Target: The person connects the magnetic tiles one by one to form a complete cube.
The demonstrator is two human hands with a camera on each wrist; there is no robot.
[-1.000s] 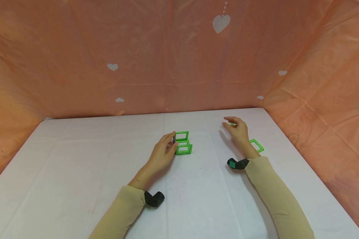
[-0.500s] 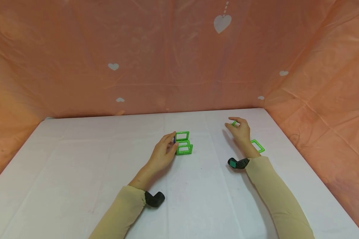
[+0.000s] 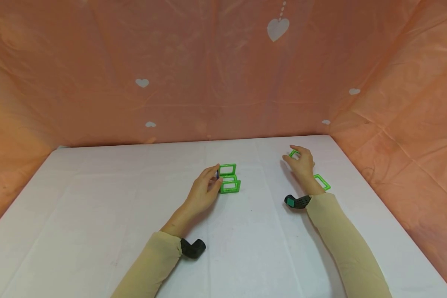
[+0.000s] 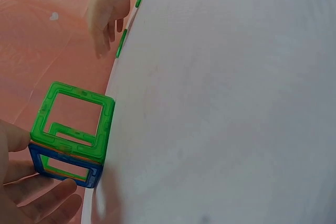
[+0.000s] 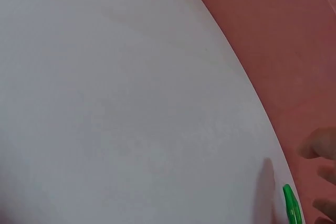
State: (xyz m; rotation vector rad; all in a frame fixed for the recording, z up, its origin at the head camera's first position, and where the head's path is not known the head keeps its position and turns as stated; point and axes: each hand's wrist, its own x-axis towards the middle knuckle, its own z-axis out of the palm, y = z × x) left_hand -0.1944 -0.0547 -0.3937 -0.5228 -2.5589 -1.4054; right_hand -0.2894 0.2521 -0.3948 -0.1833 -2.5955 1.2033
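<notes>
My left hand point(image 3: 200, 192) holds a small box-like build of magnetic tiles by its left side. Green square frames point(image 3: 229, 191) stand at its front and back, with another between them. In the left wrist view my thumb and fingers are on a blue square tile point(image 4: 95, 176), which adjoins a green tile point(image 4: 44, 111). My right hand point(image 3: 301, 165) hovers at the table's far right, its fingers spread apart. Below and behind those fingers lies a loose green tile point(image 3: 293, 153), partly hidden; the right wrist view shows this tile point(image 5: 290, 203) apart from the fingertips.
Another loose green tile point(image 3: 324, 181) lies beside my right wrist, partly covered. A white cloth point(image 3: 141, 198) covers the table. Orange sheeting point(image 3: 208, 74) with white hearts hangs behind and at both sides. Black wrist devices point(image 3: 193, 248) sit on both arms.
My right hand has drifted slightly to the right, and more of the green tile behind its fingers shows. My left hand and the tile build have stayed in place.
</notes>
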